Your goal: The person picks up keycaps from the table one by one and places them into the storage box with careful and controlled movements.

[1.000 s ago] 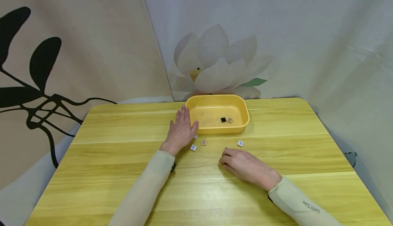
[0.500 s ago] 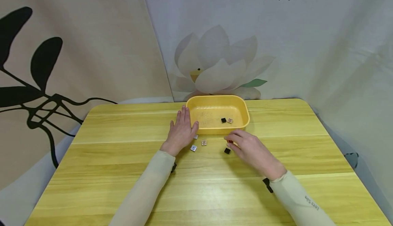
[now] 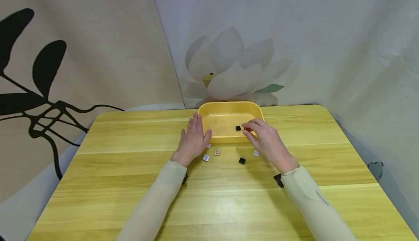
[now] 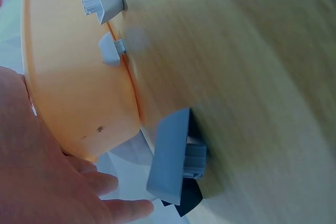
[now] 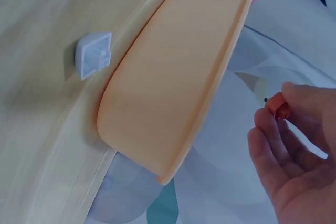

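My left hand (image 3: 192,141) lies with straight fingers on the left end of the yellow tray (image 3: 226,139). Between thumb and fingertips, my right hand (image 3: 269,144) pinches a small red keycap (image 5: 278,106) above the tray's right part. Inside the tray, a black keycap (image 3: 238,128) lies just left of those fingertips. In front of the tray are a white keycap (image 3: 206,157), a beige keycap (image 3: 217,152), another black keycap (image 3: 242,160) and a white keycap (image 3: 256,153) below the right hand. One more pale keycap (image 3: 208,145) shows partly beside the left thumb.
The wooden table (image 3: 183,212) carries the tray near its far edge. A printed curtain (image 3: 131,44) hangs right behind that edge. In the left wrist view, a grey keycap (image 4: 170,158) stands close by the left fingers.
My right hand has picked up the red keycap from the table and carried it forward over the tray, uncovering a black keycap. My left hand has stayed on the tray.
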`<control>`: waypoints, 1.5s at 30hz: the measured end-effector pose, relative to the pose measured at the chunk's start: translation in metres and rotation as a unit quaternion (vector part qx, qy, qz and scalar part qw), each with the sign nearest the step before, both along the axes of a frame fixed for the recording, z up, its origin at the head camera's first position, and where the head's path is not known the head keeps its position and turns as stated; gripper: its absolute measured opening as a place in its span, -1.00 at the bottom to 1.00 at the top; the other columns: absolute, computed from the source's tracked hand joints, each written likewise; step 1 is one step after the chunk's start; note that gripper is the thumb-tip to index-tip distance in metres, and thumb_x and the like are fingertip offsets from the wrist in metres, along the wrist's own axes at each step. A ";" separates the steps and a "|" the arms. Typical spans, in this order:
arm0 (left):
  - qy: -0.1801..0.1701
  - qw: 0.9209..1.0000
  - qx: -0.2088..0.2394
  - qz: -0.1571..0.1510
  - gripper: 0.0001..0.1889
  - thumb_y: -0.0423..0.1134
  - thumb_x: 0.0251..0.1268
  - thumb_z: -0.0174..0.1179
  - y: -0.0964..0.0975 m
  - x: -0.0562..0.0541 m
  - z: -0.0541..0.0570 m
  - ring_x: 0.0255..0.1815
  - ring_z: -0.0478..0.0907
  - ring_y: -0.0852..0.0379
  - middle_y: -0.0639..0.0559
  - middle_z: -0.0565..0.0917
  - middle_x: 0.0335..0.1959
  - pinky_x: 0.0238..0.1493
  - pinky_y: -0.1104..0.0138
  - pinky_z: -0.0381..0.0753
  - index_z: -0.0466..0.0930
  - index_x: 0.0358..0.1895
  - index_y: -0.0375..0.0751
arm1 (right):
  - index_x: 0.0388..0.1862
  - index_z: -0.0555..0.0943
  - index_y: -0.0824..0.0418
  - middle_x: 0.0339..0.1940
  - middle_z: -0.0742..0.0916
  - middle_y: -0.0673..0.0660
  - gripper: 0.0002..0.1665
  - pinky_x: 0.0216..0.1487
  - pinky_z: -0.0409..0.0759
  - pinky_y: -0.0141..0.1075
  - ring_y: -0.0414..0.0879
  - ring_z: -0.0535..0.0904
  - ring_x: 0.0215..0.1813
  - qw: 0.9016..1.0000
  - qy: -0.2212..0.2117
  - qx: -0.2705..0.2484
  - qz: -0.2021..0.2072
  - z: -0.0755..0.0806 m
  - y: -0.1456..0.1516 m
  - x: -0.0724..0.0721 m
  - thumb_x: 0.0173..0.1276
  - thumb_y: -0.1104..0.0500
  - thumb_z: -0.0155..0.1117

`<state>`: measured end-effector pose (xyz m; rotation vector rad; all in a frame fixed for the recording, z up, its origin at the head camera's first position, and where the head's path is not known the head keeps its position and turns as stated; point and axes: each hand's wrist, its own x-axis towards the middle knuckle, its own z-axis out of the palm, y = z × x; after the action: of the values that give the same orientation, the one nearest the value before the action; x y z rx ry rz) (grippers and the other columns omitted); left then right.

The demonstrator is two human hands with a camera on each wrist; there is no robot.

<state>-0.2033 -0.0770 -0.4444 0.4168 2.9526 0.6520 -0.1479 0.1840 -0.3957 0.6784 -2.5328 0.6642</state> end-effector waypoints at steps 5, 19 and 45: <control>0.001 1.000 0.000 0.001 -0.18 0.14 0.69 -0.25 0.001 0.000 0.000 0.70 -0.21 -0.20 -0.19 -0.28 0.72 0.52 -0.33 0.01 -0.27 0.67 -0.37 | 0.01 0.75 0.34 -0.04 0.75 0.21 -0.78 -0.18 0.68 -0.11 0.06 0.70 -0.15 0.999 -0.032 0.013 -0.031 -0.001 -0.002 -0.020 0.42 0.31 0.42; 0.001 1.000 -0.003 0.002 -0.18 0.14 0.69 -0.26 0.000 0.000 -0.001 0.70 -0.20 -0.20 -0.17 -0.30 0.72 0.51 -0.34 0.02 -0.25 0.67 -0.37 | 0.01 0.76 0.37 -0.12 0.77 0.22 -0.75 -0.08 0.67 -0.08 0.06 0.67 -0.11 0.982 -0.159 0.063 -0.080 -0.013 -0.013 -0.054 0.43 0.26 0.42; -0.006 1.000 0.001 0.003 -0.17 0.15 0.68 -0.25 0.001 0.001 0.002 0.70 -0.21 -0.22 -0.18 -0.32 0.71 0.51 -0.33 0.00 -0.26 0.67 -0.38 | 0.26 0.66 0.28 0.26 0.68 0.27 -0.48 0.28 0.52 0.15 0.23 0.58 0.27 0.993 -0.068 0.074 -0.062 -0.005 -0.007 -0.026 0.57 -0.07 0.25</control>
<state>-0.2024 -0.0763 -0.4421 0.4023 2.9430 0.6554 -0.1737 0.1774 -0.4010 0.5349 -2.7459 0.4991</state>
